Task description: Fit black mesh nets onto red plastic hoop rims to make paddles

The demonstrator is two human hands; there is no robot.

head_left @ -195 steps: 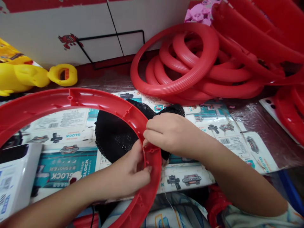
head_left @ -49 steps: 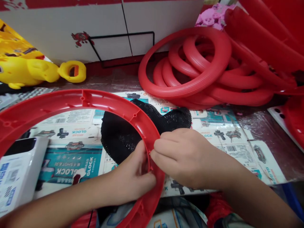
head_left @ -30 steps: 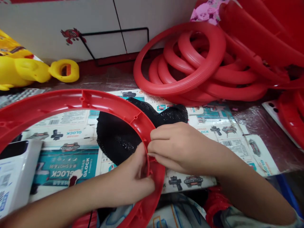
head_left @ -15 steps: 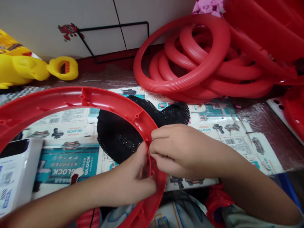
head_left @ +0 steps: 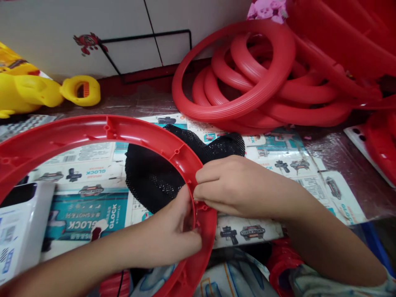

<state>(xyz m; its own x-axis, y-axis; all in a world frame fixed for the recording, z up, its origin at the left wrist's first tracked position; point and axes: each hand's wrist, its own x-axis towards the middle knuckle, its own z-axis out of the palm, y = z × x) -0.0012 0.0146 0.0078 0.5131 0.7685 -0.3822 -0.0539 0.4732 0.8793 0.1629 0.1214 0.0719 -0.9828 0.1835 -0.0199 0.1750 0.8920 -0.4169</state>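
Observation:
A large red plastic ring [head_left: 93, 128] lies tilted toward me, its ribbed underside facing up. My left hand [head_left: 173, 235] reaches through the ring and grips its right rim from the inside. My right hand [head_left: 229, 185] is closed in a pinch at the same spot on the rim from the outside; what its fingertips hold is hidden. A black mesh net [head_left: 154, 177] lies on the table beneath the ring, right behind both hands.
A pile of several red rings [head_left: 247, 82] sits at the back right. Yellow plastic toys [head_left: 46, 93] are at the back left, before a white carton wall [head_left: 123, 37]. Printed toy cards [head_left: 86, 206] cover the table. A white box [head_left: 18, 231] is at the near left.
Both hands have stayed at the same spot on the ring's right rim, with only small finger movements. The view has shifted slightly.

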